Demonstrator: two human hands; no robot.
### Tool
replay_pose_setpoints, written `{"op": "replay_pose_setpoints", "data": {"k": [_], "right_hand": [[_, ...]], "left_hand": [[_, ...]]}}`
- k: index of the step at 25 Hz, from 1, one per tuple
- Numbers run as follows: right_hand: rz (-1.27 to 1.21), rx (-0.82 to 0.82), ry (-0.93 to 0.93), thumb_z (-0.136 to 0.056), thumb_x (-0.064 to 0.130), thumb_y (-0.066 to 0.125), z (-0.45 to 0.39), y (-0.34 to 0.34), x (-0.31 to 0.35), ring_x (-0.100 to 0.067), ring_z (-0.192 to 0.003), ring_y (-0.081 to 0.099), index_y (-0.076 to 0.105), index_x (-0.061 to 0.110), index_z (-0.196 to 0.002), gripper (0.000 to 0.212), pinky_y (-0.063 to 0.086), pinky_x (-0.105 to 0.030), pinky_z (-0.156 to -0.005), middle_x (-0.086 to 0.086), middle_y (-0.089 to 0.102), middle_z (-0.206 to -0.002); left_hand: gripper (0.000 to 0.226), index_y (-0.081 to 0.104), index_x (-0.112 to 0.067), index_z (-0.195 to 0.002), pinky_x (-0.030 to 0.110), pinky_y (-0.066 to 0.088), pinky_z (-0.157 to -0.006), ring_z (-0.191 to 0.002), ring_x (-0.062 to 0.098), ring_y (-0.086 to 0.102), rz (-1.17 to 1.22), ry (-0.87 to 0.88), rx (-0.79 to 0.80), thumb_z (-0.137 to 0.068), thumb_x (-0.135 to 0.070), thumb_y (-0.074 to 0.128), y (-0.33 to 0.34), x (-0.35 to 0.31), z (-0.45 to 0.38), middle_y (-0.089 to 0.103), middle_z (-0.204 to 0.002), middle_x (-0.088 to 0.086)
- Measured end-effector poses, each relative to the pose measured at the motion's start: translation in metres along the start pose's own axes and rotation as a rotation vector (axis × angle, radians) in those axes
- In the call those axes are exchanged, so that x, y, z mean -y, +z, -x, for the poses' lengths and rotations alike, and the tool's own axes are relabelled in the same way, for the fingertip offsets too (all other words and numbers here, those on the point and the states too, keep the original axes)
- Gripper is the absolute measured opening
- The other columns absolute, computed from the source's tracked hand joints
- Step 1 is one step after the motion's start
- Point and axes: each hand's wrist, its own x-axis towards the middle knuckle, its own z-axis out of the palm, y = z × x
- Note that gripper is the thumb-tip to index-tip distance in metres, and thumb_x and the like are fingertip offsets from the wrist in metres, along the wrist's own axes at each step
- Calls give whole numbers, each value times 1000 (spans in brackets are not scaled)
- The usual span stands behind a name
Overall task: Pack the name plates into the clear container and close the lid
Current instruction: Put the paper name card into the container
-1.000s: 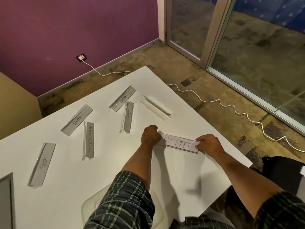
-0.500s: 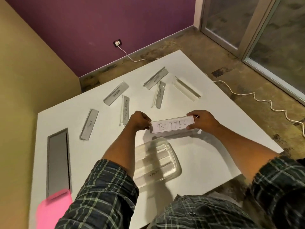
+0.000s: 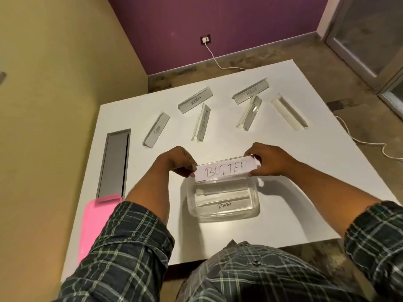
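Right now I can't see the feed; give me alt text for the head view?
Both hands, left hand and right hand, pinch the ends of the BUTTER name plate just over the open clear container, which already holds the PANDA name plate. Six more name plates, including the ZEBRA name plate, lie scattered farther back on the white table.

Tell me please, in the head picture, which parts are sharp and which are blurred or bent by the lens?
Head view: the BUTTER plate held by the left hand and right hand reads sharply, as does PANDA in the clear container; the writing on the far plates is small and soft; the pink lid and plaid sleeves smear at the edge; the wide lens bows the table edges.
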Motion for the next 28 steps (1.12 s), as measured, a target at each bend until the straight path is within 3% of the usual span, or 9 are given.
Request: {"op": "replay_pose_setpoints", "data": {"k": [4,7,10,12,14,19,23,28], "right_hand": [[130,82,-240,-61,63,78,4,12,11,-11,-77,53,60,29,-105,59,45,-28,-64,13,48,-102],[136,143,-287,-63,60,78,5,20,13,-15,-80,55,60,24,-99,53,46,-32,-72,11,59,-94],[157,183,-284,-65,57,78,6,26,14,-17,-82,55,60,22,-97,51,47,-33,-73,9,62,-89],[213,202,-308,-65,57,75,6,29,17,-18,-81,55,58,23,-96,49,47,-35,-74,9,61,-89],[290,223,-340,-66,57,73,5,33,21,-19,-81,57,56,23,-95,48,47,-36,-74,7,61,-88],[411,243,-346,-62,56,71,7,46,27,-22,-74,58,48,24,-85,45,43,-33,-66,5,62,-82],[544,266,-331,-65,46,72,6,60,31,-27,-77,61,51,21,-95,45,43,-33,-68,-2,66,-82],[666,287,-351,-82,32,54,0,78,37,-32,-86,62,51,14,-111,34,45,-39,-79,-9,69,-92]], "left_hand": [[18,73,11,-99,28,60,-61,-65,23,73,-121,-57,109,-82,5,71,3,18,6,74,-75,18],[21,76,3,-103,21,54,-59,-69,17,75,-335,-111,241,-84,-2,70,14,18,2,76,-81,10],[20,74,4,-102,19,49,-55,-62,10,75,-489,-159,301,-84,-4,72,30,13,-3,77,-69,-2],[5,71,3,-85,18,49,-45,-52,13,72,-518,-142,279,-82,1,74,45,12,-7,72,-58,1],[8,69,-1,-78,18,49,-44,-56,18,72,-601,-93,230,-81,1,76,61,12,-9,71,-62,5],[27,73,-8,-98,33,52,-73,-91,25,69,-1049,58,50,-74,-15,83,93,25,-12,72,-96,8],[29,69,-13,-107,32,48,-69,-99,28,70,-1180,125,-47,-79,-9,73,106,45,-15,70,-110,8],[24,67,-12,-108,32,47,-68,-98,30,70,-1265,219,-125,-85,-8,63,110,54,-14,69,-110,9]]}}
